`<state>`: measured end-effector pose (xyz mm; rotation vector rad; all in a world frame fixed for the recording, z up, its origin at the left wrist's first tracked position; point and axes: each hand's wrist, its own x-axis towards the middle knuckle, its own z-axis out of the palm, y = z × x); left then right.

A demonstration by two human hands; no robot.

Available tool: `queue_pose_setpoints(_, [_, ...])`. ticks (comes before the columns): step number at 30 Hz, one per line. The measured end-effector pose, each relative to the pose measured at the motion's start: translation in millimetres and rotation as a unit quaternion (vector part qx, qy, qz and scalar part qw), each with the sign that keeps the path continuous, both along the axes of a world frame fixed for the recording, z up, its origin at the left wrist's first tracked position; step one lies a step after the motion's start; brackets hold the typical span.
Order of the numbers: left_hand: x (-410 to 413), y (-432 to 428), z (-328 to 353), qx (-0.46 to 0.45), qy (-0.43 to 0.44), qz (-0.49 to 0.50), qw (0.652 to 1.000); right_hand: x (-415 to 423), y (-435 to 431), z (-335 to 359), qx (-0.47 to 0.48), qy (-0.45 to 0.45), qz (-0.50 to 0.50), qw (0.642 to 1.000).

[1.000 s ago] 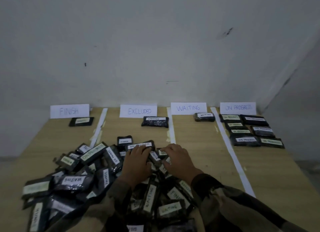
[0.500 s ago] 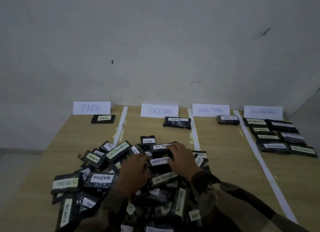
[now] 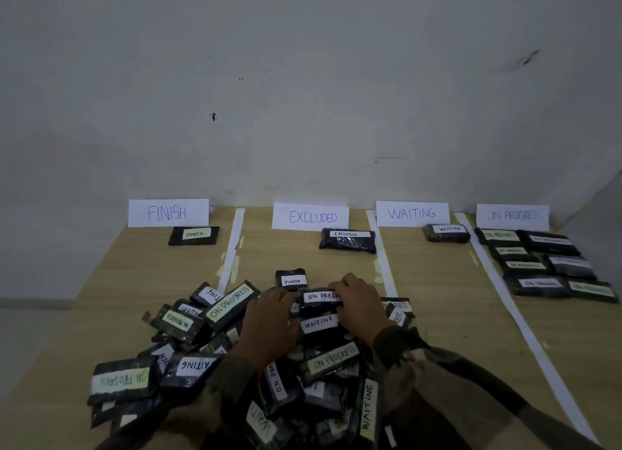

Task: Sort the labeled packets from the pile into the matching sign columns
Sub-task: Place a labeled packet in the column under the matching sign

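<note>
Vs half a sec ago: my L hand [image 3: 269, 318] has come up from lower on the pile [image 3: 195, 365], and its fingers are now at the left end of the ON PROGRESS packet [image 3: 319, 302]. My R hand [image 3: 361, 306] was already on the right end and stays there, fingers curled over the top edge. So both hands clamp that one packet, one hand per end, at the far edge of the pile. It sits just above a WAITING-labelled packet [image 3: 318, 323] and just in front of a small FINISH-labelled packet [image 3: 291, 279]. Can't tell if it's lifted clear or resting on the ones below.

Writing, L to R along the wall: FINISH sign [image 3: 168, 213], EXCLUDED sign [image 3: 310, 217], WAITING sign [image 3: 412, 213], ON PROGRESS sign [image 3: 513, 217], the last one faint. Under them lie a sorted FINISH packet [image 3: 193, 236], a sorted EXCLUDED packet [image 3: 348, 242], a sorted WAITING packet [image 3: 446, 234] and seven sorted ON PROGRESS packets [image 3: 538, 284]. Pile labels I can read say ON PROGRESS, WAITING and FINISH, many of them sideways or upside down.

Packets are dark, shiny, crinkly wrap, flat oblongs w/ white or pale-green hand-lettered strips. Signs are white paper w/ blue lettering. The table [image 3: 111, 281] is light wood-grain, split into columns by white paper strips [image 3: 382, 264]. My sleeves [image 3: 454, 382] are camo cloth.
</note>
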<state>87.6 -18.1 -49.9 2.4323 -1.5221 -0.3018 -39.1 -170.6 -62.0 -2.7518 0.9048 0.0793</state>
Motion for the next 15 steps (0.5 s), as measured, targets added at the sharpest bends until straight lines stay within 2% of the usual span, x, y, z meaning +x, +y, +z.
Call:
queue_pose_setpoints(4, [2.6,-10.9,-1.3,-0.008,0.015,-0.01,1.0,-6.1,-7.0,1.0,-0.009,-0.051,0.022,0.998])
queue_pose_setpoints(8, [-1.8,-19.7,-0.7,-0.018,0.015,-0.037,0.999,-15.5,-4.3,2.8,0.044,-0.126,0.033,0.991])
queue_pose_setpoints(15, [-11.1,-33.5,1.2,-0.07,0.069,-0.051,0.994,-44.8,-6.2,11.0,0.082,-0.166,0.025,0.982])
